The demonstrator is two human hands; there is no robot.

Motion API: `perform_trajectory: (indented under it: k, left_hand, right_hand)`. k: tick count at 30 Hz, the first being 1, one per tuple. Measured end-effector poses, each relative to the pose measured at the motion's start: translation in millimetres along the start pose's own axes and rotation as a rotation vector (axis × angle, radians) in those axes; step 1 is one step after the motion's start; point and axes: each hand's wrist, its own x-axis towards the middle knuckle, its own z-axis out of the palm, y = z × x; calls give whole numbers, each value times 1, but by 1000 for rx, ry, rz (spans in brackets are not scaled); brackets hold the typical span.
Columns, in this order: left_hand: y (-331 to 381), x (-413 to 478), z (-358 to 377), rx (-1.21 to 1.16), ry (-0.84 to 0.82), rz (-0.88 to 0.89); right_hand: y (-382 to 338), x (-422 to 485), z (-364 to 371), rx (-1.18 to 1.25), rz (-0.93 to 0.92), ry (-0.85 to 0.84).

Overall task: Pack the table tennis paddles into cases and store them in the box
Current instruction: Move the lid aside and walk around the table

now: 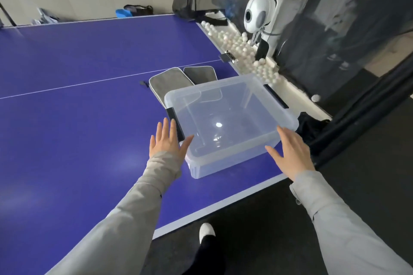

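Note:
A clear plastic box point(285, 116) with black side latches stands empty near the right corner of the blue table tennis table point(78, 118). Two grey paddle cases point(169, 80) lie flat side by side just behind the box, partly hidden by its far wall. My left hand point(167, 140) hovers open at the box's left side, fingers spread beside the black latch. My right hand point(290, 152) is open at the box's near right corner, fingers apart. Neither hand holds anything. No paddle is visible.
A white ball-serving machine point(259, 13) stands off the table's right end, with a trough full of several white balls point(241, 47). Dark netting hangs behind it. The table's near edge runs diagonally below the box; my foot point(206, 230) is on the dark floor.

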Motion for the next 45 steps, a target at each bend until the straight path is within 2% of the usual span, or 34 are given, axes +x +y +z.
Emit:
perform_trajectory:
  k: [8,14,20,25,32,38,45]
  left_hand:
    - [21,71,29,-566,118,-206]
    - [17,65,40,-962,210,-385]
    - [14,60,43,-1086,241,-462]
    - [15,59,42,-1175,254,-484]
    - [17,57,38,-1230,215,-553]
    - [14,57,39,-1247,188,-622]
    - [1,56,41,-1287,152,-642]
  right_hand:
    - [40,115,1,132,40,-58]
    - [63,192,8,453,257,-170]
    - [67,238,17,636,255,-344]
    - [80,242,29,866,296,-382]
    - [93,249,41,916,247,-377]
    - [95,250,41,993,290,-396]
    - [105,254,37,1170,371,-581]
